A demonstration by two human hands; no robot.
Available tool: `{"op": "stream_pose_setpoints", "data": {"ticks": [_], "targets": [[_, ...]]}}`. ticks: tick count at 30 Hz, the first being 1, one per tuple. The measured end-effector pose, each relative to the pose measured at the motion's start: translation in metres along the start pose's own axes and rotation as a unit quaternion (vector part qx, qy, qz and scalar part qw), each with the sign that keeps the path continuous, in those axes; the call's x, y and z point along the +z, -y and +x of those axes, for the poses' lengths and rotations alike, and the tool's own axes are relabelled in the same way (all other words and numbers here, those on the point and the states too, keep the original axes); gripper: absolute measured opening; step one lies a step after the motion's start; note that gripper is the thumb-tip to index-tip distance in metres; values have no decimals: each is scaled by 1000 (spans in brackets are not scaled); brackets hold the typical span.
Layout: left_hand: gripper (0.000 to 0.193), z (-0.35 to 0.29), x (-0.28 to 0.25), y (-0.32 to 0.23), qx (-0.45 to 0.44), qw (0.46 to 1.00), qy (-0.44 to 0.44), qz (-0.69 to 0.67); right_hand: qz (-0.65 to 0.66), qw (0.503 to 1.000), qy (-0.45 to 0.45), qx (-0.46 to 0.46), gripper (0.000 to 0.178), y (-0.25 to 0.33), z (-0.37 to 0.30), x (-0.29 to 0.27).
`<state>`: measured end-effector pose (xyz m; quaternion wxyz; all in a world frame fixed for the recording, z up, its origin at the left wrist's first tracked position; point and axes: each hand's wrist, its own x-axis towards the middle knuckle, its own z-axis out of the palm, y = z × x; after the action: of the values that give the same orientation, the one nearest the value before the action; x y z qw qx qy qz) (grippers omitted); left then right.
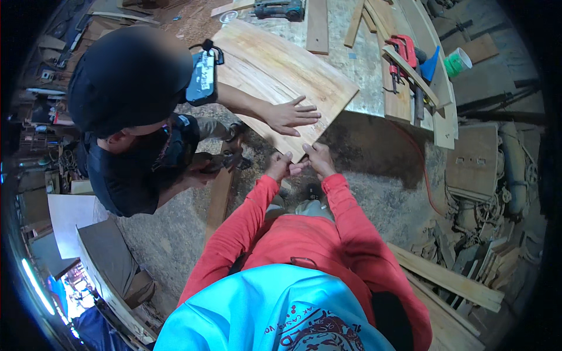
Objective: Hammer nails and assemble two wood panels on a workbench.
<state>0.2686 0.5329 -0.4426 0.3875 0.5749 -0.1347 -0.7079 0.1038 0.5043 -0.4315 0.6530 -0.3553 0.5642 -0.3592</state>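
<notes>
A wide, pale wooden board (287, 70) lies partly on the worktable, and its near corner juts out toward me. My left hand (280, 168) grips the left edge beside that corner, the thumb on the edge and some fingers showing below. Just right of the corner, my right hand (319, 159) is closed on the other edge, its fingers partly hidden. A co-worker's hand (293, 116) rests flat on the board's top, fingers spread. That person's other hand, lower down, is near a dark tool (231, 159) that I cannot make out clearly.
A co-worker in a dark cap (129, 76) stands close on my left. On the worktable (366, 88) lie a red clamp (401, 50), a dark power tool (278, 10) and several wood strips (317, 29). A red cable (426, 175) crosses the floor at right; planks (445, 275) lie behind, right.
</notes>
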Motion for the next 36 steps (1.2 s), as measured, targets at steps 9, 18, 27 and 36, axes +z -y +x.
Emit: {"op": "stream_pose_setpoints", "data": {"ticks": [9,18,27,36], "targets": [[40,17,-16,-17,45,998,-17,-28,-26,993,-59,-94,31,-11,35,33],[31,5,-26,-31,40,998,-7,-38,-315,852,-290,-302,15,84,71,-63],[33,-50,-37,24,25,995,-78,-50,-737,607,48,-292,92,172,163,-104],[44,-37,37,12,143,949,-153,-234,-743,547,254,-291,102,199,213,-84]]}}
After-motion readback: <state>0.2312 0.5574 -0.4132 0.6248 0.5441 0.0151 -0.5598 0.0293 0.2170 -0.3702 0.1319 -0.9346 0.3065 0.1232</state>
